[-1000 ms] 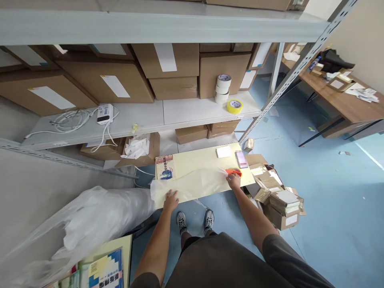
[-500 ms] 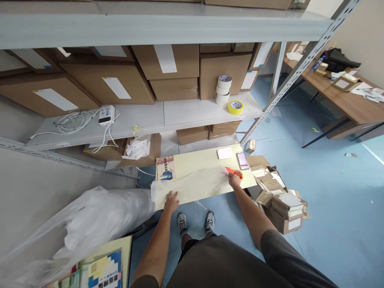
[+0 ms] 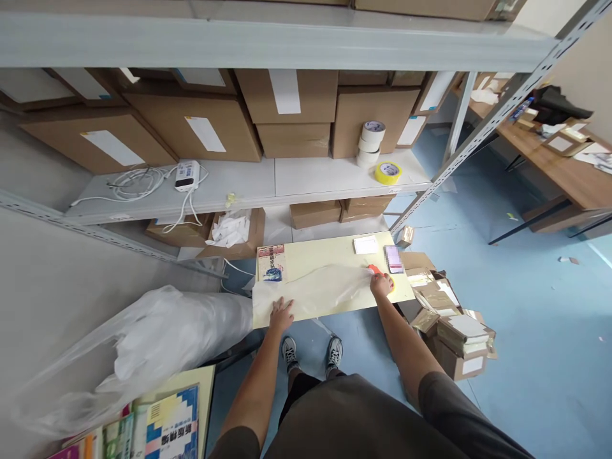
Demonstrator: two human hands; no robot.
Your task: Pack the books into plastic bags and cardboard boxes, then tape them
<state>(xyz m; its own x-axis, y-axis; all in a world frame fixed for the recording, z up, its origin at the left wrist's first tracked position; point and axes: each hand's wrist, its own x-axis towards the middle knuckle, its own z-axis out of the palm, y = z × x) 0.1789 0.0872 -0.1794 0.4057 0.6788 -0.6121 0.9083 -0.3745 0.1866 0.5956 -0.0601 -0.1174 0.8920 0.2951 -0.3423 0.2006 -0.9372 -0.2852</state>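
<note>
A thin, translucent plastic sheet (image 3: 325, 287) lies lengthwise across the pale yellow board (image 3: 315, 252). My left hand (image 3: 281, 314) presses on its near left part, fingers spread. At the sheet's right end, my right hand (image 3: 381, 284) has its fingers closed at the plastic edge. Partly under that hand is a red-orange tape dispenser (image 3: 374, 269) with a yellow roll, mostly hidden. A printed booklet (image 3: 271, 263) lies at the board's left, some white cards (image 3: 365, 245) at the back, and a phone-like purple item (image 3: 394, 259) at the right.
Bulky clear plastic (image 3: 186, 325) bulges at the left, above books (image 3: 172, 424). Flattened and small cartons (image 3: 461, 338) pile up on the floor at right. Ahead, the shelf (image 3: 310, 178) carries cartons, tape rolls (image 3: 388, 172) and a cabled white device (image 3: 187, 175).
My right hand has moved slightly forward and now covers much of the tape dispenser, which showed more fully before. My left hand stays on the sheet. The whole view has shifted slightly.
</note>
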